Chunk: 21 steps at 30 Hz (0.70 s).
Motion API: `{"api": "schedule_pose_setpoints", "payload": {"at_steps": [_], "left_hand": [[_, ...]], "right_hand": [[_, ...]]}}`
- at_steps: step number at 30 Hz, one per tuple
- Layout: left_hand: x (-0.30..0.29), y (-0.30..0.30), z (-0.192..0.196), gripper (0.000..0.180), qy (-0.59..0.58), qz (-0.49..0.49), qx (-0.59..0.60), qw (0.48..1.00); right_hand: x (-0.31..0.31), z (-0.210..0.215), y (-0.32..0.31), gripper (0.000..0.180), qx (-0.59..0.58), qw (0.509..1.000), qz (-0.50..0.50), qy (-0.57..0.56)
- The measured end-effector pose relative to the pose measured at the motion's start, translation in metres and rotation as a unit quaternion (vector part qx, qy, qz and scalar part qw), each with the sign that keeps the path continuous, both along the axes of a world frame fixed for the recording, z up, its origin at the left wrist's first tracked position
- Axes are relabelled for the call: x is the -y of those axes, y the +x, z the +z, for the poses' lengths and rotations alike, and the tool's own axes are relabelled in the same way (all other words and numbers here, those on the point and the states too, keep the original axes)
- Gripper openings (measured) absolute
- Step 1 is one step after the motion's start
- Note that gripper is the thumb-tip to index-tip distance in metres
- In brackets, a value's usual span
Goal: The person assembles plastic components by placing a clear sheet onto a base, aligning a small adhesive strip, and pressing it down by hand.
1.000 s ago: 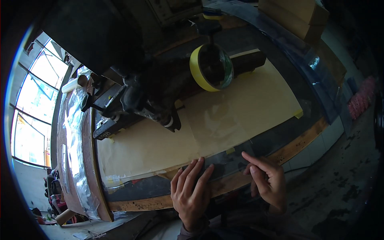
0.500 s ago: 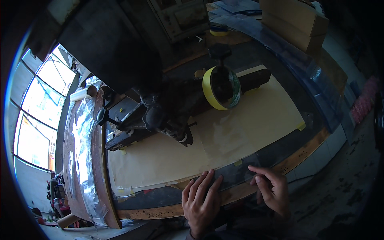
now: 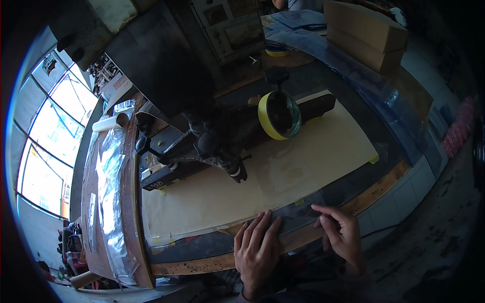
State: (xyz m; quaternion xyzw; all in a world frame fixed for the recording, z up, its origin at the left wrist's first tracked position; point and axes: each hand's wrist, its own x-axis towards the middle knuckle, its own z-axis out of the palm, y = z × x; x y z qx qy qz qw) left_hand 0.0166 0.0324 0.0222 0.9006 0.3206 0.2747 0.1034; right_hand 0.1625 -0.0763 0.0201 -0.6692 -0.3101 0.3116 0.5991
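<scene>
My left hand lies with its fingers stretched out at the near edge of a long cream paper sheet. Under and beside its fingertips is a thin, see-through film on the dark tabletop. To the right, my right hand is above the wooden table edge, index finger pointing left and thumb bent toward the curled fingers. What these fingers pinch, if anything, I cannot make out. A roll of yellow tape stands on a dark metal bar that crosses the paper.
A black cast-metal press with knobs rises over the paper's far left part. Wood edging borders the table. Cardboard boxes and blue plastic sheeting lie far right. A plastic-covered board stands left.
The view has shifted slightly, so the table appears a little moved. Both hands keep nearly the same places and poses.
</scene>
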Motion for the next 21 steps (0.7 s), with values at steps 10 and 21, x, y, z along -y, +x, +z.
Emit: {"api": "schedule_pose_setpoints", "payload": {"at_steps": [10, 21], "left_hand": [[0.0008, -0.0007, 0.0008, 0.028, 0.007, -0.006, 0.006, 1.0], [0.0008, -0.0006, 0.0001, 0.027, 0.019, -0.009, 0.0, 1.0]], "right_hand": [[0.0006, 0.0005, 0.0002, 0.024, 0.004, 1.0, 0.0, 0.01], [0.0017, -0.0003, 0.0004, 0.024, 0.008, 1.0, 0.003, 0.007]]}}
